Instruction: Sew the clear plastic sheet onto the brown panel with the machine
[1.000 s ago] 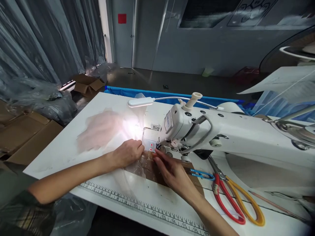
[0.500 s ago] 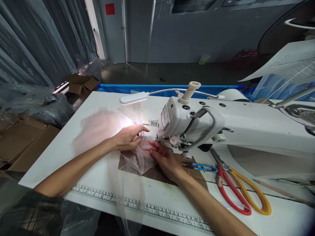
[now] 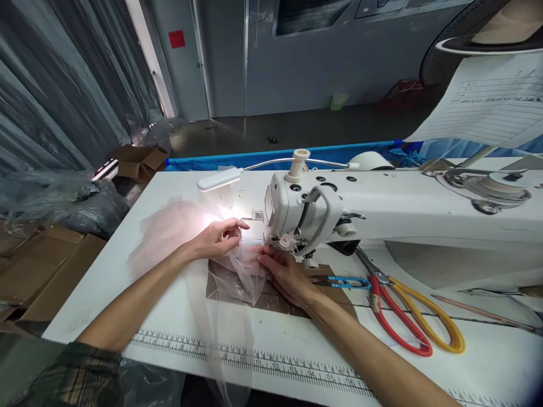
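From the head view, a white surface [image 3: 292, 347] spreads under a sewing machine [image 3: 390, 198], with a printed ruler scale [image 3: 271, 364] along its near edge. Sheer pink fabric [image 3: 159, 237] lies heaped on the left part, runs toward the needle area, and trails across the scale and over the near edge. Some of it covers a brown panel [image 3: 338, 299]. The right hand [image 3: 283, 271] has its grip pinched on the fabric just beside the machine's head. The left hand [image 3: 214, 240] rests over the cloth with its index finger stretched out; whether its grip holds any cannot be told. A small lamp [image 3: 219, 179] glares onto the heap. Blue snips [image 3: 348, 282] lie right of the right hand, just beside scissors [image 3: 382, 277] with red and yellow handles. A written sheet of paper [image 3: 487, 102] hangs above the machine's right end.

Beyond the surface's blue-edged far side lies a dim floor [image 3: 237, 135], with a pale green bin [image 3: 339, 102] near the grey wall. A red square [image 3: 176, 39] marks a door [image 3: 180, 76]. At left, a grey curtain [image 3: 63, 73] hangs behind crumpled plastic [image 3: 102, 198] and cardboard boxes [image 3: 51, 265].
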Tool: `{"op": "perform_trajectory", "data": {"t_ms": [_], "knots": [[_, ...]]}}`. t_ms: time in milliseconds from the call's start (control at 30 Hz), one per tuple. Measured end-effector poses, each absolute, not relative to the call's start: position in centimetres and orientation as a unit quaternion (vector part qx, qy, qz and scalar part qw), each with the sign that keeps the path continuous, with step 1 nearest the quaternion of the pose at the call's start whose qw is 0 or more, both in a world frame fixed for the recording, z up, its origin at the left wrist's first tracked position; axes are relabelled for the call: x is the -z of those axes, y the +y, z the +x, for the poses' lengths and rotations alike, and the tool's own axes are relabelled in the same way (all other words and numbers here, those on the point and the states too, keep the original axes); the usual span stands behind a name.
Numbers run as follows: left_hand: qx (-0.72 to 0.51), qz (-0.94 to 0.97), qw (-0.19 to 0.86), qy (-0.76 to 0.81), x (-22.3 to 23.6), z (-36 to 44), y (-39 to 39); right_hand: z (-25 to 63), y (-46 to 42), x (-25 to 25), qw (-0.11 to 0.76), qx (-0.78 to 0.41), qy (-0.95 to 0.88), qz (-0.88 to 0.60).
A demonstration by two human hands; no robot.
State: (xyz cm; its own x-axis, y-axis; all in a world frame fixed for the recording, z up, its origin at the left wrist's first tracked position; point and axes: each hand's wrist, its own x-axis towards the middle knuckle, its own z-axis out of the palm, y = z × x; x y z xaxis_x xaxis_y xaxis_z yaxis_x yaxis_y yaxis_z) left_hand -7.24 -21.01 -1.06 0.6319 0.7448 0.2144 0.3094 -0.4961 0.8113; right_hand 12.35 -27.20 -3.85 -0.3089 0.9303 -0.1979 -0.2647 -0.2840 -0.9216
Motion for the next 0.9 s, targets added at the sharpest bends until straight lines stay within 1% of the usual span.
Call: {"op": "perform_trajectory", "data": {"t_ms": [200, 300, 367, 433, 500, 567, 600, 667, 733, 800, 900], "knots": [[-0.285, 0.815, 0.393, 0.316, 1.1, -7.0, -20.9, 12.2, -27.0, 4.8, 0.438, -0.684, -0.445, -0.377], [-0.277, 0.826, 0.375, 0.317, 1.2, -6.9, -20.9, 11.8, -26.9, 5.0, 0.444, -0.671, -0.458, -0.378], [-0.259, 0.840, 0.343, 0.331, 1.1, -6.9, -21.0, 11.9, -27.0, 4.8, 0.438, -0.660, -0.476, -0.382], [-0.233, 0.866, 0.265, 0.356, 0.6, -6.9, -21.3, 12.6, -27.3, 4.2, 0.402, -0.633, -0.516, -0.414], [-0.203, 0.891, 0.147, 0.379, -0.1, -6.9, -22.0, 14.0, -27.9, 3.4, 0.332, -0.572, -0.582, -0.473], [-0.175, 0.903, 0.043, 0.390, -0.7, -6.6, -22.9, 15.7, -28.7, 2.6, 0.262, -0.461, -0.664, -0.527], [-0.158, 0.906, 0.011, 0.392, -0.9, -6.2, -23.5, 16.6, -29.2, 2.2, 0.239, -0.388, -0.707, -0.540], [-0.116, 0.911, -0.012, 0.395, -1.0, -5.0, -24.9, 17.8, -30.1, 2.0, 0.230, -0.256, -0.777, -0.527], [-0.065, 0.915, -0.009, 0.398, -0.5, -3.4, -26.2, 18.1, -30.9, 2.3, 0.237, -0.177, -0.837, -0.461], [-0.023, 0.915, -0.007, 0.404, 0.2, -2.1, -27.0, 17.8, -31.7, 3.0, 0.226, -0.137, -0.878, -0.398], [0.003, 0.923, 0.000, 0.385, 0.9, -1.9, -26.4, 17.2, -32.9, 4.0, 0.186, -0.102, -0.900, -0.382]]}}
